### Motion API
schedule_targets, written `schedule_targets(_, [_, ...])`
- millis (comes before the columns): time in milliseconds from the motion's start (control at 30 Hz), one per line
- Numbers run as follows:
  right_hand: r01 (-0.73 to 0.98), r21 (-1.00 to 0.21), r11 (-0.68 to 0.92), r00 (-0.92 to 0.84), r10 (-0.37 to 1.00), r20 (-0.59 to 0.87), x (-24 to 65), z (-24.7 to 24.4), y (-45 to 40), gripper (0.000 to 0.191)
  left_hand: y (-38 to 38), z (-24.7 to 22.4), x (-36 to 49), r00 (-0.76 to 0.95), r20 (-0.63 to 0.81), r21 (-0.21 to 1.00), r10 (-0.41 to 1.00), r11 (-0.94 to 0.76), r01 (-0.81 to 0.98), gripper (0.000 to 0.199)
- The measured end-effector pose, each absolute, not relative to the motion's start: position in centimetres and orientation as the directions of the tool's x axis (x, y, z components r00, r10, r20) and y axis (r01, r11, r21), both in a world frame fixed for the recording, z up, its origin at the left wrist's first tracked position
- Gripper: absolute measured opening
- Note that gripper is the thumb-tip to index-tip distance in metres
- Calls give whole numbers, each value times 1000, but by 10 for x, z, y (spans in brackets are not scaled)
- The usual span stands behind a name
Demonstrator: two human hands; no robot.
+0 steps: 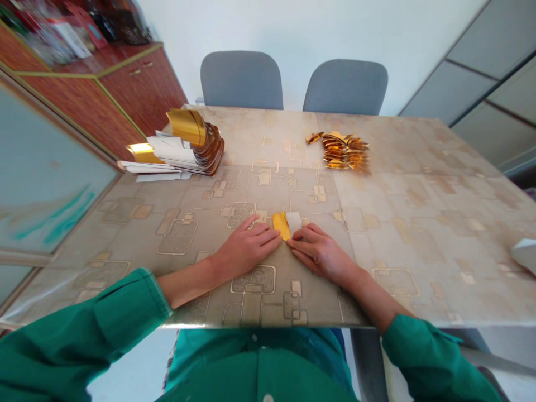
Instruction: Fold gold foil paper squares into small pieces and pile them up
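Note:
A small piece of gold paper with a pale, whitish part on its right lies on the patterned table in front of me. My left hand rests flat at its left side, fingers stretched out and fingertips at its lower left edge. My right hand has its fingers bent together and pinches the paper's lower right edge. At the back left sits a stack of gold and white sheets. A pile of folded gold pieces lies at the back right.
Two grey chairs stand behind the table, against a white wall. A wooden cabinet with bags and items on top is at the back left. A whitish object sits at the table's right edge.

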State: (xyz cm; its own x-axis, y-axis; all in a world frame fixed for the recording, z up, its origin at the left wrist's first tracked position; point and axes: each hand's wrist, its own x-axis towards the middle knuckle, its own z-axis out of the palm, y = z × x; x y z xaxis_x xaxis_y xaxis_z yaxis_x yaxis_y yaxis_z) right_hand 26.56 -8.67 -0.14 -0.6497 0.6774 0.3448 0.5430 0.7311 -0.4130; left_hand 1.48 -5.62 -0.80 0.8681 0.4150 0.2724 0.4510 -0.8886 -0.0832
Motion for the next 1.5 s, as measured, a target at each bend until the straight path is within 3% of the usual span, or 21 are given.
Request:
schedule_targets(233, [503,-424,753,-676,648,351,269,2,-83,21,-63,-2,24,868,217,-84,447,-877,472,31])
schedule_targets(567, [477,-463,747,-651,654,385,269,0,-79,18,-31,-1,41,942,241,-104,233,-959,264,13])
schedule_targets(900, [468,-439,767,-714,620,325,274,3,-81,24,-34,-9,11,942,273,-35,197,-976,214,33])
schedule_targets(1167, [454,-477,752,-677,640,364,273,1,-78,19,-30,-4,18,925,287,-149,247,-943,298,23])
schedule_targets(1433, [473,-517,714,-628,684,371,272,-2,-74,8,-15,-10,35,944,278,-253,178,-934,251,17])
schedule_targets(1500, [483,-516,708,-609,695,383,274,-5,-73,14,-12,-11,34,936,307,-250,174,-934,256,18])
